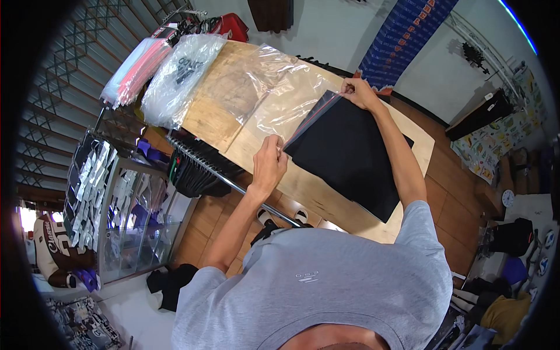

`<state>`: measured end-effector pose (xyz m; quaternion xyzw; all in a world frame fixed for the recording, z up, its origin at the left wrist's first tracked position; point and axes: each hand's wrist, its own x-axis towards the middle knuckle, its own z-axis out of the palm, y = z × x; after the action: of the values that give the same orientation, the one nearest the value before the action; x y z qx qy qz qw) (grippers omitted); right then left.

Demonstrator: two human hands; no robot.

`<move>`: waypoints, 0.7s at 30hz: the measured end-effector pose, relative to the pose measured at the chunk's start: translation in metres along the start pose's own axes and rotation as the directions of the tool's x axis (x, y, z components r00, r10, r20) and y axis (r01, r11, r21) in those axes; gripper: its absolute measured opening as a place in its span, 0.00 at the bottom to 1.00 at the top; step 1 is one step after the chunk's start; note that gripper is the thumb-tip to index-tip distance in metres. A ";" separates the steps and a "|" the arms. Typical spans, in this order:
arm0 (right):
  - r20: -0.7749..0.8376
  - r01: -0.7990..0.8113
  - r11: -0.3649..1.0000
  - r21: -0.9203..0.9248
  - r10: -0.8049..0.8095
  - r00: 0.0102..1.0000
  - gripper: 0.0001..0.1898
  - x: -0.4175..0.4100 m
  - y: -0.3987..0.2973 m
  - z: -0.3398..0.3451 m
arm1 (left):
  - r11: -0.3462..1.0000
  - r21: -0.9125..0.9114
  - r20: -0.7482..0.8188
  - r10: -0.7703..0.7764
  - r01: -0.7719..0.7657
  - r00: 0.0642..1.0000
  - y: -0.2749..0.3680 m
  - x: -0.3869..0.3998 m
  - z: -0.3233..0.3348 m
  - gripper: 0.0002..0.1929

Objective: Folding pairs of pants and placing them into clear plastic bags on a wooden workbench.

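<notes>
A folded black garment (350, 148) lies on the wooden table, its far-left end inside a clear plastic bag (288, 105). A red line runs along the bag's edge across the black cloth. My left hand (269, 164) pinches one end of that edge, near the table's front. At the other end, my right hand (359, 92) pinches the bag's edge between thumb and fingers. The rest of the bag spreads flat and wrinkled toward the table's far left. Whether the red line is a zip or a printed strip I cannot tell.
The plywood table (210, 118) carries a filled plastic bag (181, 78) and a stack of pink and pale-blue packets (138, 72) at its left end. A metal rail (227, 181) with dark hanging clothes runs along the near side. A glass display case (140, 227) stands at the left.
</notes>
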<state>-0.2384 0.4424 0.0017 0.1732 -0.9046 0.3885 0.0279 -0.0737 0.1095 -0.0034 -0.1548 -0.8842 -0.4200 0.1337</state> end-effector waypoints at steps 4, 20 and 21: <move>0.015 -0.054 0.998 0.015 0.054 0.998 0.02 -0.013 -0.005 -0.010 | 0.991 -0.111 -0.018 -0.077 0.075 0.997 0.010 -0.009 0.007 0.13; -0.057 -0.186 0.907 -0.377 0.178 0.982 0.44 -0.143 -0.140 0.075 | 0.923 -0.368 -0.127 -0.166 0.110 0.978 0.025 -0.034 0.017 0.10; -0.051 -0.208 0.906 -0.369 0.204 0.978 0.46 -0.143 -0.140 0.076 | 0.920 -0.376 -0.150 -0.175 0.108 0.973 0.027 -0.035 0.016 0.10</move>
<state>-0.0514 0.3406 0.0191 0.0664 -0.9748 0.2117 0.0241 -0.0333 0.1326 -0.0076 -0.0737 -0.7837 -0.5979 0.1514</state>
